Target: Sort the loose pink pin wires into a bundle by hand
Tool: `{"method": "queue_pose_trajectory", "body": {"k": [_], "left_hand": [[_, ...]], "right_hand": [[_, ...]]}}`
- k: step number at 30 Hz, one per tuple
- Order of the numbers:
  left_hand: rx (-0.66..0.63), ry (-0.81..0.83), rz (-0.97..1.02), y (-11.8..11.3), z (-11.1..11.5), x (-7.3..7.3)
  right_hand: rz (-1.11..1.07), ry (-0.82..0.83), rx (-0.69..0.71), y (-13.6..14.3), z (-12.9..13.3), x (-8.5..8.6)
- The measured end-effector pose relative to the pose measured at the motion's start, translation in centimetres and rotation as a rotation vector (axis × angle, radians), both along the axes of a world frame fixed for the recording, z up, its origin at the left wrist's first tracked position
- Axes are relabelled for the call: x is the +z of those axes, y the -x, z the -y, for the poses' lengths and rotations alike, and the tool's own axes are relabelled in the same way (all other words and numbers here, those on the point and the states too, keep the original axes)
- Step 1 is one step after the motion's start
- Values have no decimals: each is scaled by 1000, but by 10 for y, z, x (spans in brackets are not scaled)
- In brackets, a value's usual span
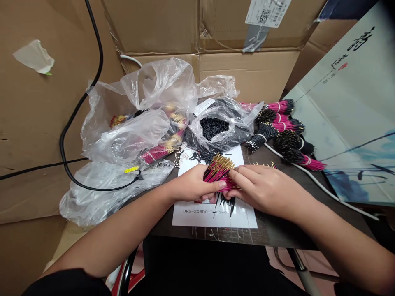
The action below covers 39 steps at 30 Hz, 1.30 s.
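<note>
My left hand is wrapped round a bundle of pink and black wires with gold-coloured tips, held over a printed white sheet. Against the bundle's right side, my right hand has its fingers bent and closed on the wires. Black wire ends hang below the hands. Behind the bundle, loose small black tubes lie on the sheet. An open clear bag full of more black tubes stands just beyond them.
Clear plastic bags with wire bundles cover the left. Several tied pink and black bundles lie at the back right, beside a white cable. A black cable hangs at the left. Cardboard walls surround the dark table.
</note>
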<state>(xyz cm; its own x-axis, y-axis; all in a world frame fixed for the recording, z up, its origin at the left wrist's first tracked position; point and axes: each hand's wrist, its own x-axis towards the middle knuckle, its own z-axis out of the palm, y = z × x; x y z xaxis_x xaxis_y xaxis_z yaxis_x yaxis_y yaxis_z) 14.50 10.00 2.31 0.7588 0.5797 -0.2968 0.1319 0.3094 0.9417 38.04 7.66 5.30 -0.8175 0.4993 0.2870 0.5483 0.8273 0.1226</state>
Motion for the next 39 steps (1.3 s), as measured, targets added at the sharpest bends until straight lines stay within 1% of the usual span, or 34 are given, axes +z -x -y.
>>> {"method": "queue_pose_trajectory", "body": {"k": [4, 7, 11, 14, 17, 21, 27, 30, 32, 34, 39], "left_hand": [[-18, -1, -19, 2, -1, 2], [-9, 1, -34, 2, -2, 4], [24, 30, 8, 0, 0, 5], [42, 74, 56, -2, 2, 5], [82, 105, 78, -2, 3, 4], [130, 147, 83, 0, 4, 4], [111, 195, 41, -1, 4, 4], [156, 210, 20, -2, 3, 7], [218, 201, 17, -2, 3, 10], [252, 187, 2, -2, 2, 13], [254, 170, -53, -1, 2, 15]], "right_hand": [[162, 27, -56, 6, 6, 10], [216, -44, -117, 16, 9, 13], [197, -166, -250, 31, 10, 5], [205, -207, -293, 37, 7, -3], [205, -224, -281, 37, 5, -8], [189, -264, -229, 33, 1, -10], [259, -228, -70, 25, -15, -3], [270, -229, -8, 20, -21, 2], [262, -251, -1, 17, -22, 4], [253, -272, -7, 13, -22, 5], [249, -281, -20, 6, -21, 6]]}}
